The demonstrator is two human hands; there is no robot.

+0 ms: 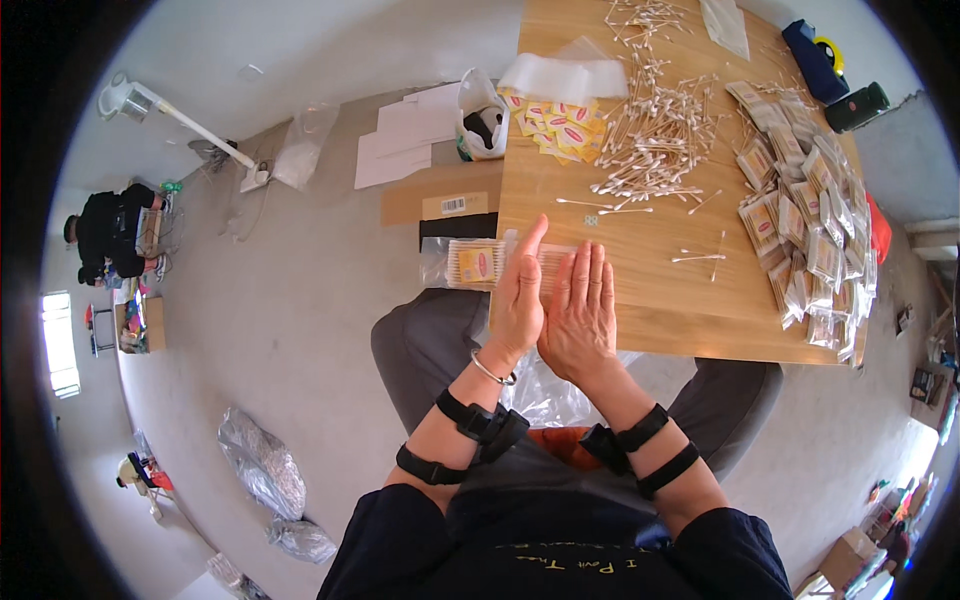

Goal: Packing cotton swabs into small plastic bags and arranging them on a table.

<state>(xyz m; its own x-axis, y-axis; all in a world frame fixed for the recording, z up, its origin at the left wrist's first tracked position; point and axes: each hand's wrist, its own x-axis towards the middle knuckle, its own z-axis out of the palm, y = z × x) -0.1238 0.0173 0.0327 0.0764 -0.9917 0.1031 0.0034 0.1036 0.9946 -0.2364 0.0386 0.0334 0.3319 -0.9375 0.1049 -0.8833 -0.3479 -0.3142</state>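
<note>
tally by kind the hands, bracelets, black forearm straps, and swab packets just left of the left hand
left hand and right hand: 2
bracelet: 1
black straps: 4
swab packet: 1
total: 8

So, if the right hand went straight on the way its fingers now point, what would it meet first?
The right hand would probably meet the loose cotton swabs lying ahead on the wooden table; its height above the tabletop is unclear.
</note>
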